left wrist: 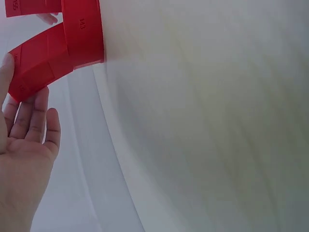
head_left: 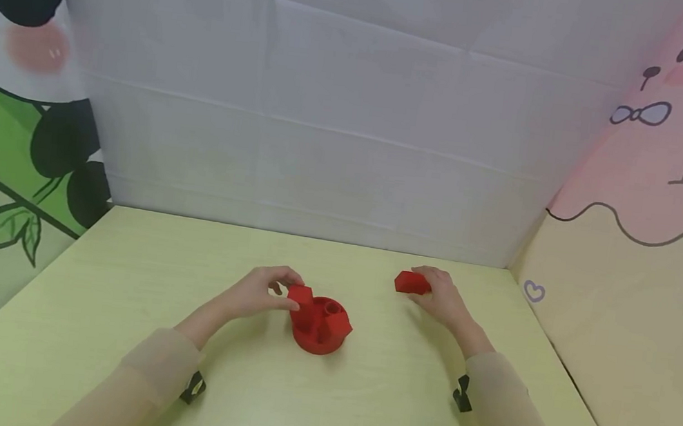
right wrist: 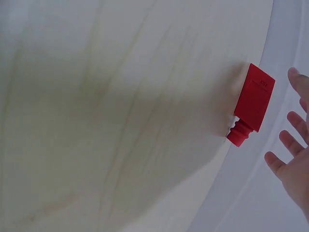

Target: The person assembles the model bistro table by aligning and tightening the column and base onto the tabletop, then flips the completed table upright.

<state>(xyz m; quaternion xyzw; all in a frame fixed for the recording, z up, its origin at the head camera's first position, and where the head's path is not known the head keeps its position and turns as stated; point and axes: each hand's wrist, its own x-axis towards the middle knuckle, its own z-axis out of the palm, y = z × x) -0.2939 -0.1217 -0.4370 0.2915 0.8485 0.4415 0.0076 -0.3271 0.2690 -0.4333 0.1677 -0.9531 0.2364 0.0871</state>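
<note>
A round red base (head_left: 318,346) stands on the table, with a hole in its top. My left hand (head_left: 261,291) pinches a red angular block (head_left: 300,297) between thumb and fingers at the base's left side. In the left wrist view this block (left wrist: 41,63) leans outward from the base (left wrist: 83,36). A second red block (head_left: 339,327) sits in the base on the right. Farther right, a loose red block (head_left: 411,283) lies by my right hand (head_left: 440,298). The right wrist view shows that block (right wrist: 256,99) with a ribbed peg, and the fingers spread around it, apart from it.
The pale yellow table (head_left: 358,409) reaches back to a white sheet wall (head_left: 340,102). Side panels with cartoon prints, a green and black one (head_left: 6,136) and a pink one (head_left: 654,155), border it left and right.
</note>
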